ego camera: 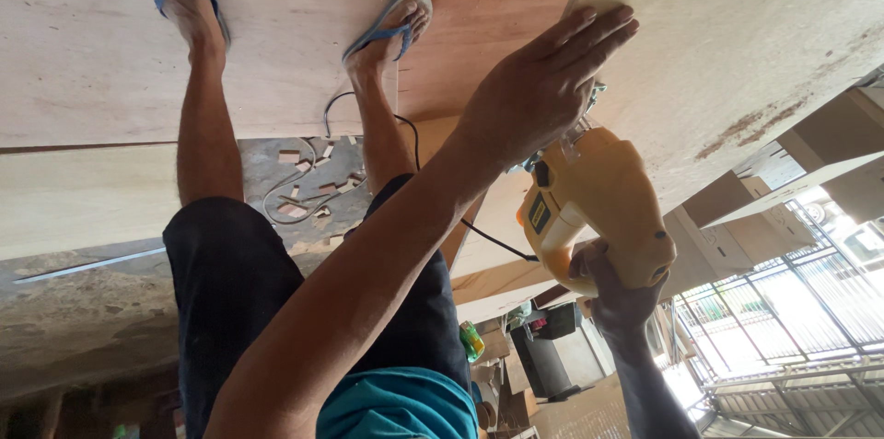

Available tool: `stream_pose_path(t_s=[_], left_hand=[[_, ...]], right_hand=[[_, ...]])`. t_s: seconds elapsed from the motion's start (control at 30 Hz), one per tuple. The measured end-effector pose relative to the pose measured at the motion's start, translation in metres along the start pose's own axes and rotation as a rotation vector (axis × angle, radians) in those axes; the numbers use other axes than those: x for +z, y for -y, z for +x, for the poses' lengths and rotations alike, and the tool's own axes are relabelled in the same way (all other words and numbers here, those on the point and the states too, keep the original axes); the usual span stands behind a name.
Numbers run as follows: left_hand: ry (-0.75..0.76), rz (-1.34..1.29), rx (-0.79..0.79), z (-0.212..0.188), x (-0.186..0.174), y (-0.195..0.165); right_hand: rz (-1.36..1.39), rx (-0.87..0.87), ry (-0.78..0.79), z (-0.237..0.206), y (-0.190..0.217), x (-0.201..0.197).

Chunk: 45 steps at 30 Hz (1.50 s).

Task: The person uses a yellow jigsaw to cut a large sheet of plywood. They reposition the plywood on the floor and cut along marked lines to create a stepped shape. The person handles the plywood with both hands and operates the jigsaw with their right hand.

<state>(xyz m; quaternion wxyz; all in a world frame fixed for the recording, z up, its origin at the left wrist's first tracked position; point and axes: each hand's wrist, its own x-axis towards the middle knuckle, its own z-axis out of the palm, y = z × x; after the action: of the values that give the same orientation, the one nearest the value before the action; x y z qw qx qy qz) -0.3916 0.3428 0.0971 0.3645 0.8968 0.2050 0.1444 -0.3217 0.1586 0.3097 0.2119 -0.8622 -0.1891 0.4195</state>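
Drilling step in hand, I judge: my right hand (619,296) grips handle of yellow power drill (594,204), nose pressed to pale plywood sheet (737,25). My left hand (543,89) lies open, flat on sheet just beside drill. Next move calls for steady push, palm bracing. Feet in blue sandals (391,25) stand on plywood; offcuts (308,186) litter floor; cardboard boxes (737,218) right.

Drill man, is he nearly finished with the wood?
Hard to say. Some cutting looks done: small wood offcuts lie on the floor. Right now the left hand presses flat on the plywood board, and the right hand holds the yellow drill with its tip against the board. The tip is hidden, and no finished holes show, so plenty probably remains.
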Motion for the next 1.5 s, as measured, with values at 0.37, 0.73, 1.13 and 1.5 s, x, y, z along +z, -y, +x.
stream_pose_path(t_s=[0.37,0.73,1.13,1.5], left_hand=[[-0.041,-0.065,-0.017,-0.002,-0.006,0.002],[-0.010,-0.132,-0.025,-0.003,-0.003,-0.001],[-0.050,-0.138,-0.040,-0.006,0.001,-0.001],[-0.012,-0.105,-0.006,0.001,-0.013,0.005]], right_hand=[[-0.213,-0.223,0.033,0.003,0.003,0.000],[-0.601,-0.556,0.075,0.002,0.002,-0.001],[0.055,0.019,0.005,-0.003,0.004,0.004],[-0.789,-0.443,0.007,-0.011,-0.011,-0.011]])
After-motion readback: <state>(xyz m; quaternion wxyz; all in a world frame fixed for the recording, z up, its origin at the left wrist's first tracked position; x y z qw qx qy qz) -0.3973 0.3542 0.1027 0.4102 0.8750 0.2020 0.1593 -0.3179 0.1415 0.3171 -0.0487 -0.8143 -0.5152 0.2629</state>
